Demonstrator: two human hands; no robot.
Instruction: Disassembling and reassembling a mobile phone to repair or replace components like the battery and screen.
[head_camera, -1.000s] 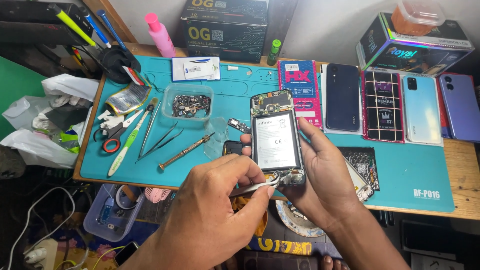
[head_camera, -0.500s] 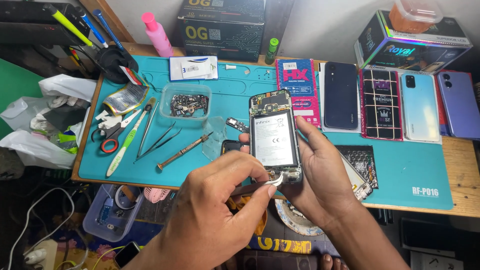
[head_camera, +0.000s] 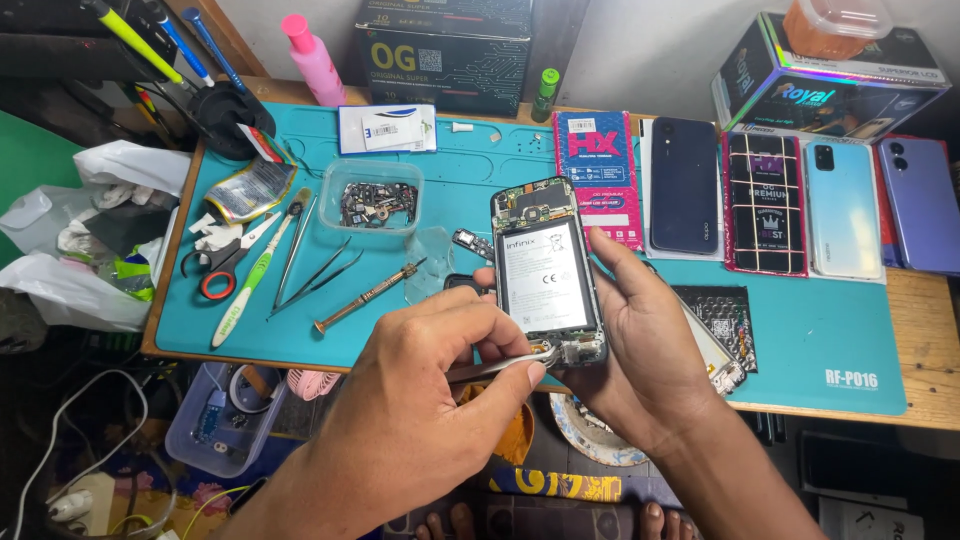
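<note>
Teal work mat (head_camera: 800, 330), pink bottle (head_camera: 312, 60) at eleven o'clock, lilac phone (head_camera: 922, 205) at three o'clock, green-handled toothbrush (head_camera: 240, 295), red-handled scissors (head_camera: 222, 262), white battery in opened phone (head_camera: 545, 275)

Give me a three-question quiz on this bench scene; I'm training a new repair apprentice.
1. True or false: the right hand holds the opened phone with its battery showing.
2. What does the left hand hold? A tweezers, B scissors, C toothbrush.
3. Where does the tip of the tweezers touch the phone?

Key: 1 true. 2 A. 3 At its bottom end.
</note>
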